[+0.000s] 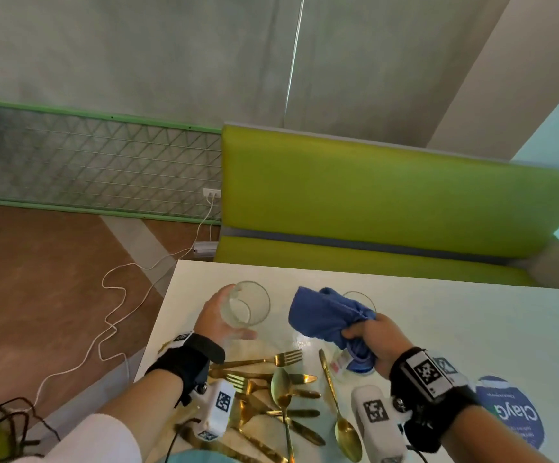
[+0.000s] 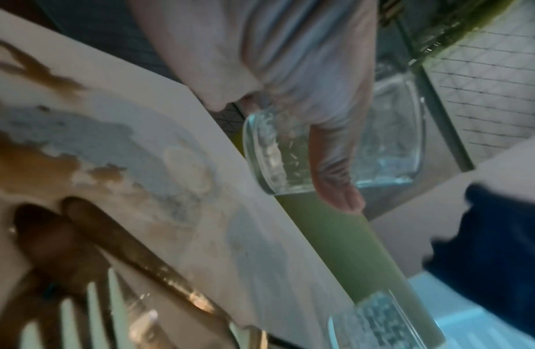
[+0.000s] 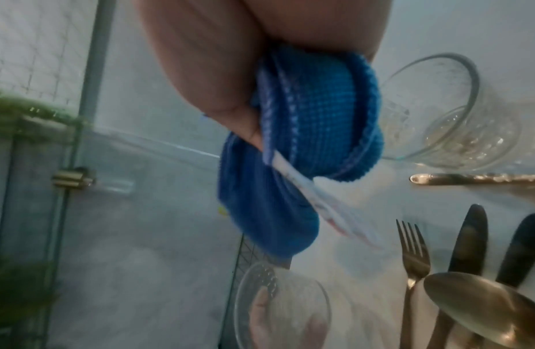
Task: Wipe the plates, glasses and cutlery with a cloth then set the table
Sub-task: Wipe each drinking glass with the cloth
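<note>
Glass (image 1: pixel 248 304) gripped in left hand (image 1: pixel 213 317), cloth (image 1: pixel 326 315) bunched in right hand (image 1: pixel 376 339); we should, seemingly, wipe its inside thoroughly.

Grey wall (image 1: pixel 137 45) filled the upper frame, green-framed wire mesh panel (image 1: pixel 97 165) at left, brown floor (image 1: pixel 47 262) lower left, lime-green booth seat (image 1: pixel 371 195) stood behind the white desk (image 1: pixel 471 312).

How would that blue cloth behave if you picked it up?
Probably floppy: the blue cloth bunches and droops from the right hand gripping it. Likely light, since one hand holds it aloft. Its woven texture suggests it is not slippery.
</note>
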